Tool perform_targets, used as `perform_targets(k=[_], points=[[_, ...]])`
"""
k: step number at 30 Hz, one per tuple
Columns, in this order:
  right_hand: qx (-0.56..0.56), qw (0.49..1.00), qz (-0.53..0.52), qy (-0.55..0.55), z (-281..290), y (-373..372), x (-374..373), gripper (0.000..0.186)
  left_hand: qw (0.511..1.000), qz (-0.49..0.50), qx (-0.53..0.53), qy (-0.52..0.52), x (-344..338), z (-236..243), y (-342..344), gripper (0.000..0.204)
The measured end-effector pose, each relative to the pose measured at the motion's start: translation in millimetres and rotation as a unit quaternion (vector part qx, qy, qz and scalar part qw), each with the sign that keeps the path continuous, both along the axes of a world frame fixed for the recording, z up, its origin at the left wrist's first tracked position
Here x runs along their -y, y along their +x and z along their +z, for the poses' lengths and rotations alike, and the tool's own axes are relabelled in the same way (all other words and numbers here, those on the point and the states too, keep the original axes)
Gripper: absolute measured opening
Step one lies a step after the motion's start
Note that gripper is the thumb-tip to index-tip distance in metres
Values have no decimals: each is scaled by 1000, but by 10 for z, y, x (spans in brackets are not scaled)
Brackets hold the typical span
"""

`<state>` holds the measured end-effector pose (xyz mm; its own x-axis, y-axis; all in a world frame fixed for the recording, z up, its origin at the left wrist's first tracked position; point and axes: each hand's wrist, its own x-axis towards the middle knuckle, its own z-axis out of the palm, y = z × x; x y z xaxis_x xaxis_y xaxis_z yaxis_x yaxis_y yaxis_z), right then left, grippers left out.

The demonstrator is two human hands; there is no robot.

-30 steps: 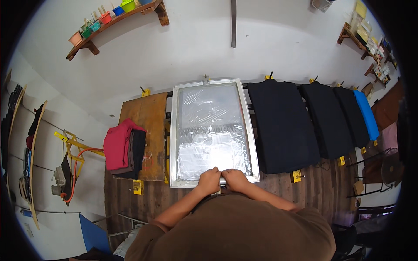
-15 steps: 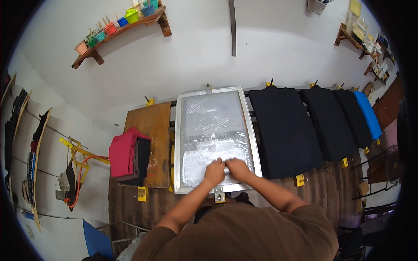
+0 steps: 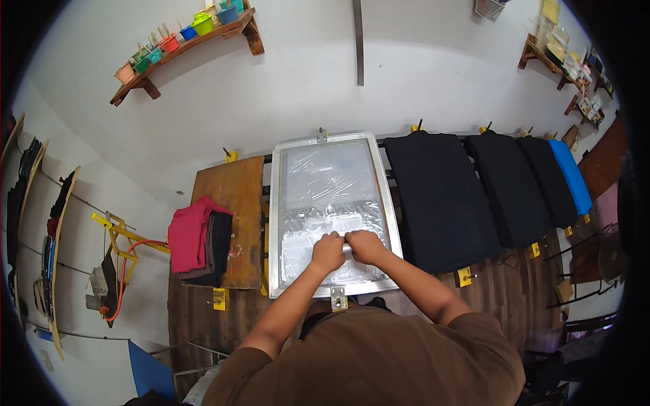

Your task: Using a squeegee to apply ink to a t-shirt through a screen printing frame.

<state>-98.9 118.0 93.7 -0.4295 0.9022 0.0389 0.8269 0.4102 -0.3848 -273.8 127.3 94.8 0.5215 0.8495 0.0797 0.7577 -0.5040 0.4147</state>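
A silver-framed printing screen point(image 3: 273, 223) lies over the board straight in front of me, its mesh covered by clear, wrinkled film. White ink point(image 3: 301, 247) shows through the near half of the mesh. Both my left hand point(image 3: 328, 252) and my right hand point(image 3: 365, 247) are closed side by side over the near part of the screen. Between them shows a bit of the pale handle of a squeegee point(image 3: 348, 248); the hands hide most of it. A metal clamp point(image 3: 339, 298) sits at the frame's near edge.
Left of the screen, a wooden board point(image 3: 247, 183) carries folded shirts point(image 3: 187, 233). Black shirts point(image 3: 440, 196) cover the boards on the right, with a blue one point(image 3: 570, 176) at the end. Ink tubs point(image 3: 202, 24) stand on a wall shelf; a yellow stand point(image 3: 125, 237) is at left.
Both hands have slid a little farther away from me over the screen, still closed side by side. The view has shifted slightly.
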Motion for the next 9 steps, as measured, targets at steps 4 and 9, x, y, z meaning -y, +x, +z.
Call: perform_targets(k=[4,9], points=[[-24,998,-36,41,-294,-96,146,23,1000,-4,16,24,94,-286,-12,19],[31,997,-12,-67,-231,-91,665,35,995,-51,-47,-76,571,-51,-104,27]])
